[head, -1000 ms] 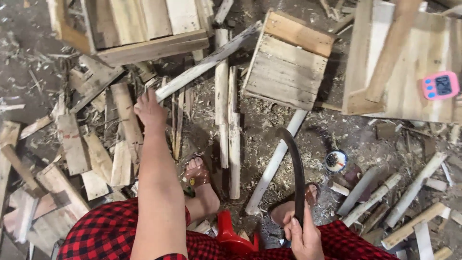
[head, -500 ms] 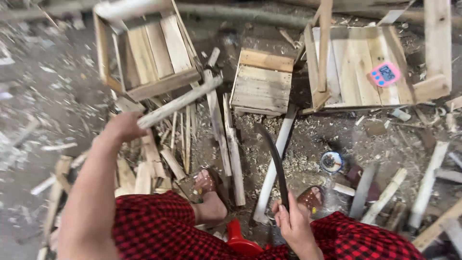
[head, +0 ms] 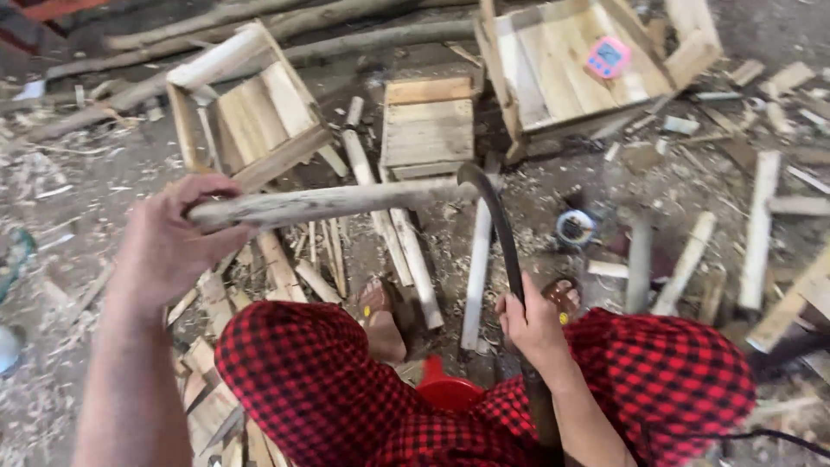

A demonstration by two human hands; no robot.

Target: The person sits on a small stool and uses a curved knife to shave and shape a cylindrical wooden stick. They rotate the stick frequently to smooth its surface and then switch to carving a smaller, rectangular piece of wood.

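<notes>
Head view shows a seated person in red-and-black checked trousers (head: 320, 380), looking down over both knees at a yard floor strewn with offcuts and shavings.

Left hand (head: 173, 246) is clamped around one end of a long pale wooden stick (head: 328, 203), fingers wrapped over the top. The stick is held roughly level above the ground, running rightward from the fist; gripping it at the end leaves nearly its whole length free.

Right hand (head: 532, 324) is closed on the handle of a dark curved blade (head: 497, 225), a long machete-like tool. The blade rises from the fist and its hooked tip meets the free end of the stick; whether it actually touches cannot be told. The handle runs down past the right knee.

Between the knees sits a red stool (head: 445, 389), largely hidden. Two sandalled feet (head: 380, 311) rest on the ground ahead, well below the raised stick.

Surroundings: three rough wooden crates, one tilted at upper left (head: 251, 112), a small one at centre (head: 428, 121), a larger one at upper right (head: 579, 60) with a small pink device (head: 608, 56) lying inside it. Peeled poles (head: 406, 251) lie between the feet and the crates. A round tin (head: 575, 227) sits on the ground to the right of the blade.
</notes>
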